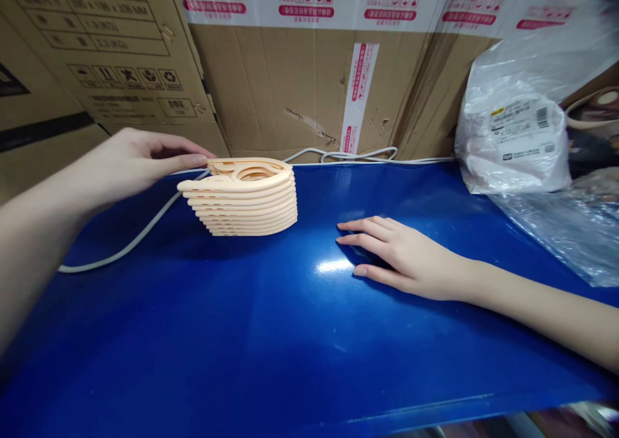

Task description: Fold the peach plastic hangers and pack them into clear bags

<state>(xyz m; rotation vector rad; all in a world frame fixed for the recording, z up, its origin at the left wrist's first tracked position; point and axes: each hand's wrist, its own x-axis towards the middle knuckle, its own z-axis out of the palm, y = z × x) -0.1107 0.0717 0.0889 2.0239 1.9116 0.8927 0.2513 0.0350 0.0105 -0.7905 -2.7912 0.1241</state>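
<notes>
A neat stack of several thin peach plastic pieces [244, 202] stands on the blue tabletop, left of the middle. Each piece has a rounded right end and small slots along its edge; an open curved shape shows on top. My left hand [145, 157] reaches in from the left, thumb and forefinger pinched at the upper left corner of the stack on the top piece. Its other fingers are mostly hidden. To the right of the stack, my right hand [399, 254] lies palm down on the table with fingers spread, holding nothing.
A thin white cable [140, 237] runs behind the stack along the back of the table. Large cardboard boxes [290, 77] wall off the back and left. Clear plastic bags [517, 135], one with a white label, lie at the right.
</notes>
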